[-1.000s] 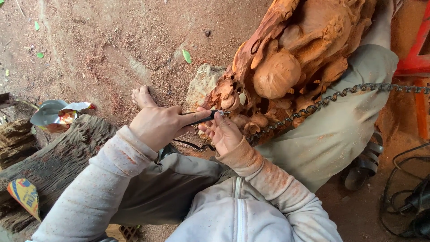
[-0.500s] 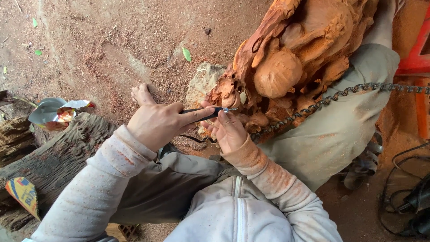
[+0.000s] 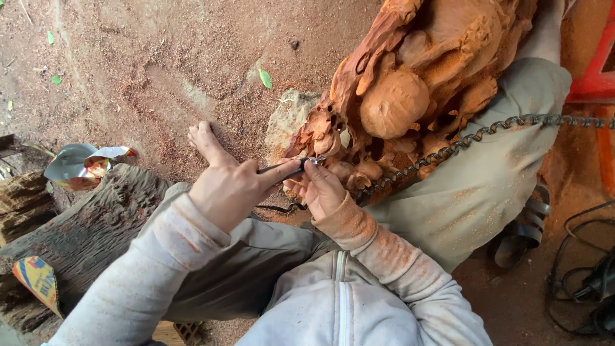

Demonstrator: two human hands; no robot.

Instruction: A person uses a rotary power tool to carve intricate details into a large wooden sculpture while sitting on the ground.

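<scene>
A large reddish-brown wood carving (image 3: pixel 410 83) with rounded shapes leans across my lap at the upper right. My left hand (image 3: pixel 230 189) grips a thin dark tool (image 3: pixel 285 168) like a pen, its metal tip against the carving's lower left edge. My right hand (image 3: pixel 320 189) steadies the tool's front end with its fingertips, close to the carved leaves. Both sleeves are dusted with red sawdust. A twisted metal chain (image 3: pixel 487 131) runs across the carving and my leg.
Red sawdust covers the dirt ground (image 3: pixel 147 64). A rough dark log (image 3: pixel 83 230) lies at the left with a crumpled foil wrapper (image 3: pixel 83 163) beside it. My bare foot (image 3: pixel 208 141) rests on the ground. Black cables and a power tool (image 3: pixel 589 282) lie at the right. A pale stone (image 3: pixel 288 115) sits under the carving.
Both hands shifted slightly right along the carving's lower edge, with the tool tip still against the wood.
</scene>
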